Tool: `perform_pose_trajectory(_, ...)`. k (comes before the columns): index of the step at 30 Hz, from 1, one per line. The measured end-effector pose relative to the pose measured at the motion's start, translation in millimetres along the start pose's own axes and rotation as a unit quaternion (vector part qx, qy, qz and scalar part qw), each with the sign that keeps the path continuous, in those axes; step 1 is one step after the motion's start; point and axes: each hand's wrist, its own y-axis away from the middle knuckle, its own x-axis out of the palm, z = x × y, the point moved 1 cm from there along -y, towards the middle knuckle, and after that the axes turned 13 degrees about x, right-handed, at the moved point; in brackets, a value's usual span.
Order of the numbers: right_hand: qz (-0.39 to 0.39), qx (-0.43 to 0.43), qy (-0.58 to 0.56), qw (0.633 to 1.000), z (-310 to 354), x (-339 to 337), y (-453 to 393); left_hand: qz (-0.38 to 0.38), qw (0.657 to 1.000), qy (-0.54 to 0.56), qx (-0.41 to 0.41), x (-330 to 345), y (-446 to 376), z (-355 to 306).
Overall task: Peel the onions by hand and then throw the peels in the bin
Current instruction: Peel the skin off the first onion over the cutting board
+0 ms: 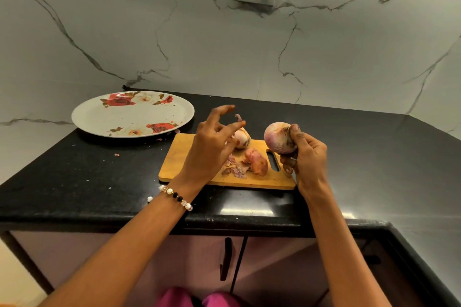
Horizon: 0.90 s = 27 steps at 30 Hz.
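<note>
The wooden cutting board (189, 157) lies on the black counter (74, 182), and everything here is placed from it. Above the board's right end, near its handle slot, the right hand (308, 157) grips an onion (278, 137) off the surface: the thumb presses on the top of the bulb and the other fingers curl beneath it. That onion is pale with a purple blush and looks mostly bare of dry skin.

Above the middle of the board the left hand (212, 142) is raised with its fingers spread wide and loosely bent. A small curl of peel (239, 117) sits at its fingertips; whether it is pinched or merely stuck to a finger cannot be told. A bead bracelet (175, 197) circles the left wrist, just in front of the board's near edge.

On the board itself, a second onion (241, 138) rests near the far edge, partly hidden behind the left hand. A third onion (257, 161), still in its reddish skin, lies closer to the near edge beside the handle slot. Loose peels (234, 169) lie in a small heap just left of it, touching the board.

To the far left of the board stands a large flowered plate (129, 117), well apart from the onions. Tiny peel scraps (116, 155) dot the counter between plate and board
</note>
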Motion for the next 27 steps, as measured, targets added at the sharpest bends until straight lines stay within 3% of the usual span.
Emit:
perform_pose_trajectory(4,-0.009,-0.021,0.046,0.999,-4,0,-4,0.031,0.998,-0.052,0.008,4,2,2)
perform_pose_trajectory(14,-0.051,-0.106,0.235,0.965,-15,10,-17,0.06,0.997,-0.044,0.013,13,-3,7)
perform_pose_trajectory(21,-0.037,-0.125,0.282,0.95,-18,16,-47,0.071,0.994,-0.088,0.008,28,-14,13)
perform_pose_trajectory(27,-0.04,-0.139,0.316,0.938,-15,25,-74,0.048,0.998,-0.043,-0.019,39,-25,28)
